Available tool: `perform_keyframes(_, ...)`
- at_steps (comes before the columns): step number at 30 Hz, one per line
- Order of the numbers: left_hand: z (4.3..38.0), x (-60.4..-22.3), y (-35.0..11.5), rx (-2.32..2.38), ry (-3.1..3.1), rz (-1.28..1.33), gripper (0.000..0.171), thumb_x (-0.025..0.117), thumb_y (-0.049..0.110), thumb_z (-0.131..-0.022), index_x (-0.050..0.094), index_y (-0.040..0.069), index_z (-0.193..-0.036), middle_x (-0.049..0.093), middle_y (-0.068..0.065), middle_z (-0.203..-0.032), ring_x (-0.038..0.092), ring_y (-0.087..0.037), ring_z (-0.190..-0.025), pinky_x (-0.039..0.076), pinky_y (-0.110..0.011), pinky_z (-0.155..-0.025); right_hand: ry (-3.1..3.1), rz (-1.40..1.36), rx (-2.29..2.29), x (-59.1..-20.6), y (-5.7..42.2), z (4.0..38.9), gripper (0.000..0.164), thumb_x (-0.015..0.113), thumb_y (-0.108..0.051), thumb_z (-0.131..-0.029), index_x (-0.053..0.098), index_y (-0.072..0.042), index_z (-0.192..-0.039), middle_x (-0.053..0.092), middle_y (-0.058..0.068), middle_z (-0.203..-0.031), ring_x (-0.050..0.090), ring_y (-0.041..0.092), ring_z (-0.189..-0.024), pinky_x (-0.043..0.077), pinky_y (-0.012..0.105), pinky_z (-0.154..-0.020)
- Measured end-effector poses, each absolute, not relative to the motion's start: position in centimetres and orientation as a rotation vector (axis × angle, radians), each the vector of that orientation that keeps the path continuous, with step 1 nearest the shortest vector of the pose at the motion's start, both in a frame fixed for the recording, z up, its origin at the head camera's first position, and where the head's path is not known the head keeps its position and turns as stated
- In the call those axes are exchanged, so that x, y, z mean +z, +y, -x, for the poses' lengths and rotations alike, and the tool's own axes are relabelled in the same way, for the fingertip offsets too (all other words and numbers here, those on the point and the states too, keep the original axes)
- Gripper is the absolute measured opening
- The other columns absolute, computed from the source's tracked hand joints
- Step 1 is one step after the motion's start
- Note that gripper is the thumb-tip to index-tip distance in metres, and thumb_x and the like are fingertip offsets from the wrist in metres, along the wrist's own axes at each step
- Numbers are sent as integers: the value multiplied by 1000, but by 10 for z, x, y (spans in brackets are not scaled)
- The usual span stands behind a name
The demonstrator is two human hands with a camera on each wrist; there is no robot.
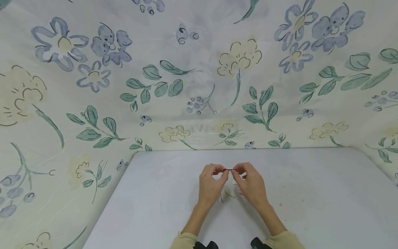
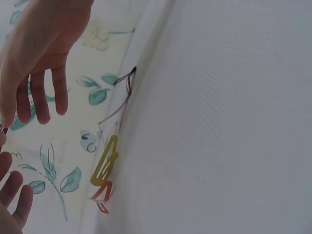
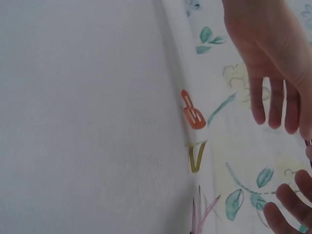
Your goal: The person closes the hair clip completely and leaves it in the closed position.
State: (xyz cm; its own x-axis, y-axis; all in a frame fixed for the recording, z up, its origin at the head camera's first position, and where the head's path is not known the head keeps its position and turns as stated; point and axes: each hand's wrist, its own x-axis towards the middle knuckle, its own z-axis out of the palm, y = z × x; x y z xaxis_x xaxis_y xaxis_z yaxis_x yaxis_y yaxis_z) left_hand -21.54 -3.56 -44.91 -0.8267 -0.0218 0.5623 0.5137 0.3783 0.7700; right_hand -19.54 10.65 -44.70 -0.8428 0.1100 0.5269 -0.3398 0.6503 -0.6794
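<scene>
Both left hand [image 1: 210,185] and right hand [image 1: 253,184] in pinch grip on dark strand [image 1: 229,169], white tabletop [image 1: 155,193] below, flowered backdrop [image 1: 199,76] behind.

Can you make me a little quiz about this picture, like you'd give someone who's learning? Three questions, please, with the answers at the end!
1. True or false: the left hand and the right hand both pinch a thin dark strand.
2. In the right wrist view, what colour is the slotted piece? A) blue B) orange C) black
3. Fill the gap: the cloth beyond the white table shows leaves and ____.

Key: 1. True; 2. B; 3. flowers
</scene>
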Motion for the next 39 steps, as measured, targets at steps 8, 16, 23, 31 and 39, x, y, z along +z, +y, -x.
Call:
perform_keyframes(8,215,-449,-28,-1622,-2018,371,7,75,6,-81,71,6,-87,68,-3,-83,63,-21,-82,56,-42,-74,-2254,-106,1319,-446,99,195,17,71,-11,-90,61,-5,-103,65,7,-95,64,19,-86,55,28,-71)
perform_keyframes(16,215,-450,-23,-1643,-1970,331,6,74,5,-82,70,4,-87,68,-5,-84,62,-21,-81,55,-44,-74,-2200,-103,1325,-443,96,196,16,72,-9,-89,62,-4,-101,65,7,-94,64,20,-83,55,26,-69)
perform_keyframes(23,213,-453,-22,-1659,-1944,294,6,75,3,-82,71,7,-83,67,-4,-81,63,-22,-80,56,-40,-73,-2140,-93,1331,-448,94,198,14,75,-6,-86,65,-5,-95,65,5,-89,62,17,-81,53,24,-67)
perform_keyframes(31,213,-454,-26,-1719,-1989,274,4,74,5,-83,72,5,-85,68,-3,-82,62,-15,-80,55,-32,-75,-2102,-60,1411,-448,91,198,10,75,-6,-86,67,-5,-91,67,4,-83,61,14,-75,52,23,-66)
perform_keyframes(39,214,-451,-28,-1812,-2076,206,6,75,9,-85,74,11,-91,72,-3,-85,64,-15,-82,51,-26,-76,-2124,-34,1417,-450,92,199,10,75,-5,-86,68,-6,-92,67,4,-80,59,15,-70,49,22,-63)
